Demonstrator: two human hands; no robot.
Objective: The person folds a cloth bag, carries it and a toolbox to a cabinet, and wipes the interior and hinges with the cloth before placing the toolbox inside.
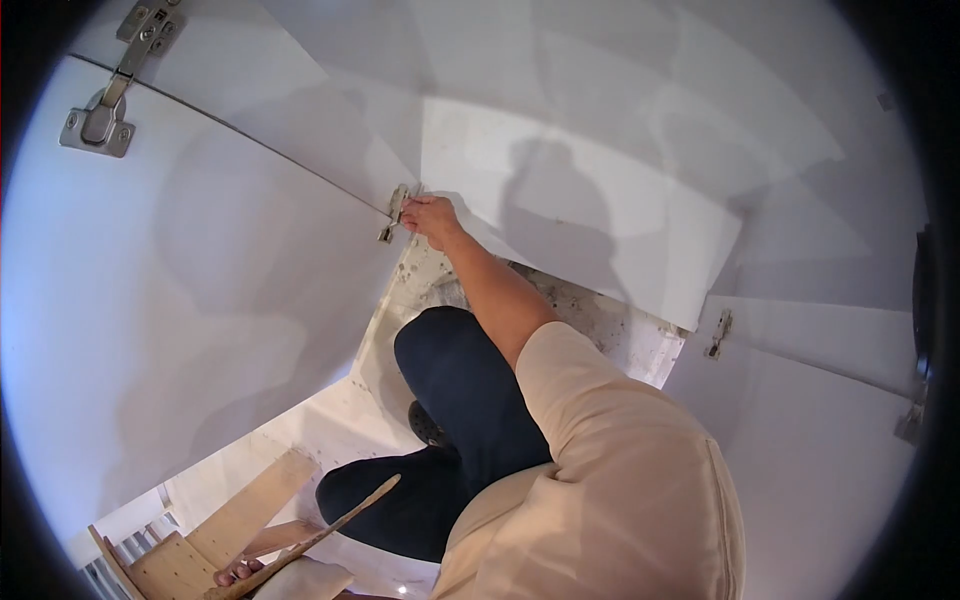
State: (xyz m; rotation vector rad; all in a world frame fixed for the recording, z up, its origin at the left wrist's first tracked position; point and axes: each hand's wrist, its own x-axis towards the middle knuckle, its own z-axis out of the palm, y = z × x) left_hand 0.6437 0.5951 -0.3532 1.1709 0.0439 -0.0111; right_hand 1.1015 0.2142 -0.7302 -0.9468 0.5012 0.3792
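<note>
My right hand (430, 220) reaches up and left across the cabinet opening, with its fingers closed at a metal cabinet hinge (397, 205). This hinge sits at the edge where the large white door (200, 270) meets the cabinet side. Whether a small part is between the fingertips is hidden. At the bottom left, my left hand (238, 572) shows only some curled fingers, wrapped at the lower end of a thin, slightly curved wooden stick (345, 515). The stick points up and right past my knee.
Another hinge (100, 122) joins the same door at upper left. A white door (800, 430) with a hinge (719, 333) stands at right. Below my left hand are wooden boards (250, 505), like part of a stool. A white back panel (570, 210) stands above the speckled floor (630, 335).
</note>
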